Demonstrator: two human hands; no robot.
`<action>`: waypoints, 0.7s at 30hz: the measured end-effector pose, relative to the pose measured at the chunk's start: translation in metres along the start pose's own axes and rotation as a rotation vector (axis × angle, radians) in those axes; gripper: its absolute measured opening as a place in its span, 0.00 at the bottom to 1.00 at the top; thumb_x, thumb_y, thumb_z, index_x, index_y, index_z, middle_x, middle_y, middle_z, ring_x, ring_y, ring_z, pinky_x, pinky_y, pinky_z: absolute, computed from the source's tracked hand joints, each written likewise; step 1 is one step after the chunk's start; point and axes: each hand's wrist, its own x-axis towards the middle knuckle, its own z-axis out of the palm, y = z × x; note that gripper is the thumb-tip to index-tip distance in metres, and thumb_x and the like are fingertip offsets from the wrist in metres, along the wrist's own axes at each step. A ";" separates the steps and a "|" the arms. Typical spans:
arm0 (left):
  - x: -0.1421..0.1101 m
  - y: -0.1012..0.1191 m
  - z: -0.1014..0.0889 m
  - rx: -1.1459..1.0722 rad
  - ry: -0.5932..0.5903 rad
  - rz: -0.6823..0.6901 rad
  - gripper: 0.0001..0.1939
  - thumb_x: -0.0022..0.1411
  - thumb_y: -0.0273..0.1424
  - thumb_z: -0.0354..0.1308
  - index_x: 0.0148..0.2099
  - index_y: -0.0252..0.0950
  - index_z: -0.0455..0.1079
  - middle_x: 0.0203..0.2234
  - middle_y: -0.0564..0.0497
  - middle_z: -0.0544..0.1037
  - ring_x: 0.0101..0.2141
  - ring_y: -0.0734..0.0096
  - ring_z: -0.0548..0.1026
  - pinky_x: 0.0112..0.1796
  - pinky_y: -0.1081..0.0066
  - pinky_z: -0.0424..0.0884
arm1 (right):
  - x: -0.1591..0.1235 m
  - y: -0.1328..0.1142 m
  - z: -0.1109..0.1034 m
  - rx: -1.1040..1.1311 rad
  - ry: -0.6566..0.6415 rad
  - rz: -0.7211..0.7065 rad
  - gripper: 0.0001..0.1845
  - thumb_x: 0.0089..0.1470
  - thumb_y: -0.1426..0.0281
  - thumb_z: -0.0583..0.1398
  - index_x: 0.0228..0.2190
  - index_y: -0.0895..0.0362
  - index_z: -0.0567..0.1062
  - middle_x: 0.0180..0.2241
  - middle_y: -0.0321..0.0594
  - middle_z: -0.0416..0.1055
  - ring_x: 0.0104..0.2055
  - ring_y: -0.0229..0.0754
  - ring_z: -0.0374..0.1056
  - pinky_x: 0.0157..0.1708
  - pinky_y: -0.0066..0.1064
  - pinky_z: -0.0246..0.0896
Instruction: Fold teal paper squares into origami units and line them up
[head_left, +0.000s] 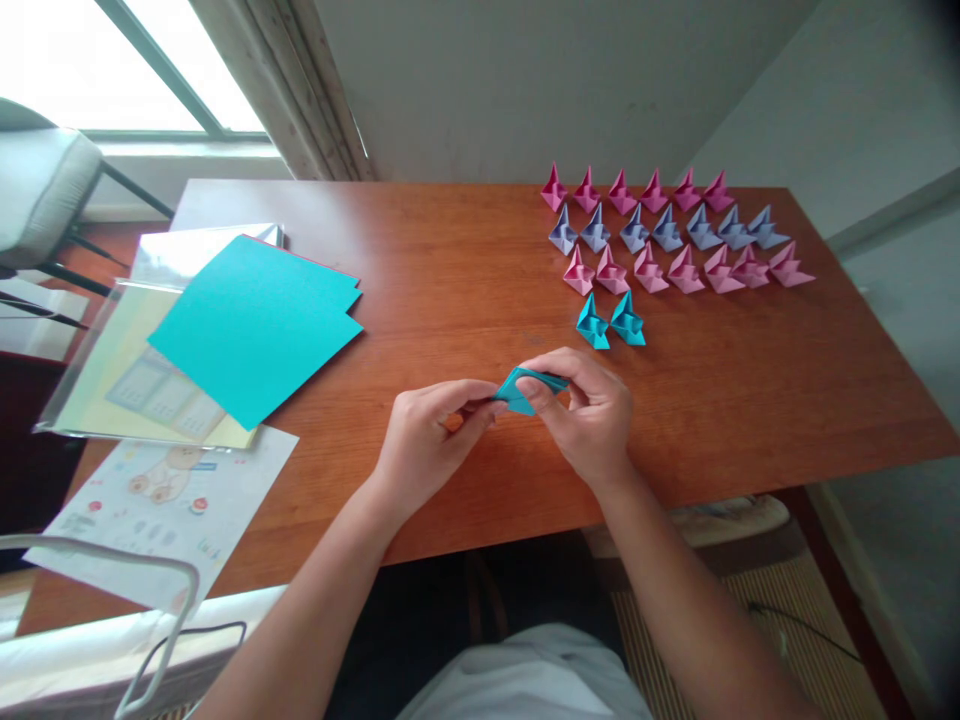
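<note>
Wooden table (442,270) beside window: both hands on one folded teal piece (513,388)

Grey wall (525,90) behind, curtain (285,80) at far left of it. Forearms come in from the lower left and lower right and converge above the near half of the tabletop, elbows wider apart than the hands. Left hand (431,425): thumb and index finger pinch the piece's left tip, other fingers curled under. Right hand (596,405): thumb laid over the near face, fingers bent around the far edge, gripping the right part. Piece sits between the two hands, near the table's front edge; whether it touches the wood cannot be told.

Just beyond the right hand: two teal folded figures (628,320). Behind these, rows of pink figures (685,272), lavender figures (667,230) and magenta figures (621,193). Well to the left: teal sheets (255,320) overlapping a clear plastic packet (82,370), with a printed sheet (240,480) nearer the front.
</note>
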 end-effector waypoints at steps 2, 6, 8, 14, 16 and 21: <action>0.000 0.000 0.000 0.016 -0.004 0.010 0.03 0.65 0.31 0.63 0.38 0.38 0.78 0.26 0.54 0.84 0.26 0.74 0.80 0.32 0.78 0.73 | 0.000 0.001 0.000 0.026 0.003 0.017 0.02 0.58 0.66 0.68 0.36 0.49 0.80 0.33 0.33 0.79 0.35 0.38 0.73 0.36 0.32 0.69; 0.001 0.000 0.000 0.071 0.006 0.045 0.05 0.65 0.32 0.63 0.38 0.38 0.78 0.25 0.54 0.83 0.25 0.75 0.79 0.30 0.78 0.71 | 0.001 0.003 0.000 0.039 0.003 0.063 0.04 0.58 0.64 0.68 0.35 0.49 0.81 0.33 0.33 0.80 0.35 0.39 0.74 0.37 0.32 0.70; 0.001 0.000 0.000 0.086 0.001 0.054 0.06 0.66 0.33 0.63 0.38 0.37 0.77 0.25 0.54 0.83 0.24 0.74 0.78 0.30 0.78 0.71 | 0.001 0.003 0.000 0.034 -0.003 0.097 0.06 0.58 0.62 0.67 0.34 0.50 0.80 0.33 0.34 0.80 0.35 0.40 0.74 0.37 0.33 0.71; 0.002 0.000 0.000 0.043 -0.057 0.037 0.05 0.67 0.32 0.61 0.38 0.37 0.76 0.27 0.53 0.83 0.25 0.74 0.79 0.30 0.77 0.71 | 0.002 0.000 -0.001 0.020 -0.066 0.105 0.06 0.60 0.62 0.66 0.37 0.50 0.81 0.36 0.35 0.80 0.39 0.40 0.75 0.39 0.33 0.72; 0.002 -0.001 0.000 0.029 -0.081 0.028 0.05 0.67 0.32 0.61 0.38 0.37 0.76 0.27 0.53 0.84 0.26 0.73 0.80 0.30 0.77 0.71 | 0.003 0.000 -0.001 0.003 -0.073 0.096 0.05 0.60 0.62 0.65 0.36 0.50 0.81 0.35 0.35 0.80 0.38 0.40 0.75 0.38 0.32 0.72; 0.003 0.000 0.001 0.003 -0.133 0.003 0.07 0.68 0.33 0.60 0.37 0.38 0.76 0.27 0.53 0.84 0.27 0.73 0.80 0.31 0.77 0.71 | 0.004 0.001 -0.001 0.018 -0.052 0.170 0.08 0.59 0.60 0.66 0.34 0.51 0.81 0.33 0.36 0.81 0.37 0.42 0.76 0.38 0.34 0.74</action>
